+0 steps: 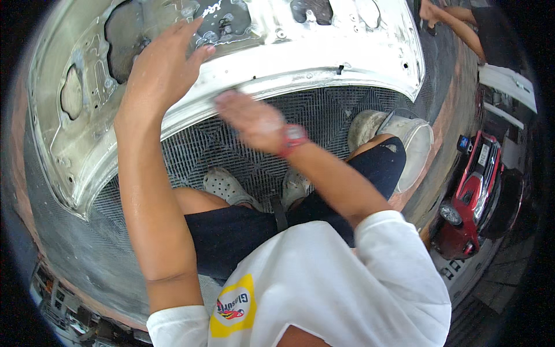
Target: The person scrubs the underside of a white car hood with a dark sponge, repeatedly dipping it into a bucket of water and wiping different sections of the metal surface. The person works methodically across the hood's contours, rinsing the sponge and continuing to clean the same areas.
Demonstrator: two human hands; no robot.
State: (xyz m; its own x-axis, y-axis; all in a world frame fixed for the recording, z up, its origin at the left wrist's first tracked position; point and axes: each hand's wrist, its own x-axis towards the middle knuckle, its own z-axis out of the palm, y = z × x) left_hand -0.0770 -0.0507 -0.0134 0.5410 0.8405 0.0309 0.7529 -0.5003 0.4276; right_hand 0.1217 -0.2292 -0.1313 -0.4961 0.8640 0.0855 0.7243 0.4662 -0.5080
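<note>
In front of me is a white metal car hood (324, 55), its inner side showing cut-outs and small holes. Over its left part, next to a large cut-out, is my left hand (165, 66), empty, with thumb and fingers stretched apart; whether it touches the metal I cannot tell. Just off the curved near edge of the hood, my right hand (251, 118) is blurred by motion. Its fingers look stretched out flat, and no object shows in it. A red watch (293, 140) is on my right wrist.
A dirty whitish bucket (413, 144) lies beside my right knee. Under the hood and my clog-type shoes (228, 186) is a dark grid mat (199, 144). Another person's hand (429, 13) shows at the upper right. Farther right stands a red car (471, 191).
</note>
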